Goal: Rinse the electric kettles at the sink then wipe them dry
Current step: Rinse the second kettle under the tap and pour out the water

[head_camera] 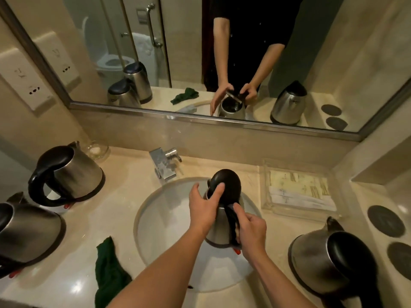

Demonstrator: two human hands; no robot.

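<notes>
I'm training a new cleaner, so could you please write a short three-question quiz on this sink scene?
1. True or false: the green cloth lies right of the sink.
2. Which hand grips the held kettle's handle? A) left hand B) right hand
3. How many kettles stand on the counter, mirror aside?

Key: 1 false, it lies left; 2 B; 3 three.

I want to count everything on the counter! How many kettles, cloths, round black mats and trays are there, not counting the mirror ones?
Kettles: 4, one held over the sink, two left, one right
Green cloth: 1
Round black mats: 2
Clear tray: 1
Total: 8
</notes>
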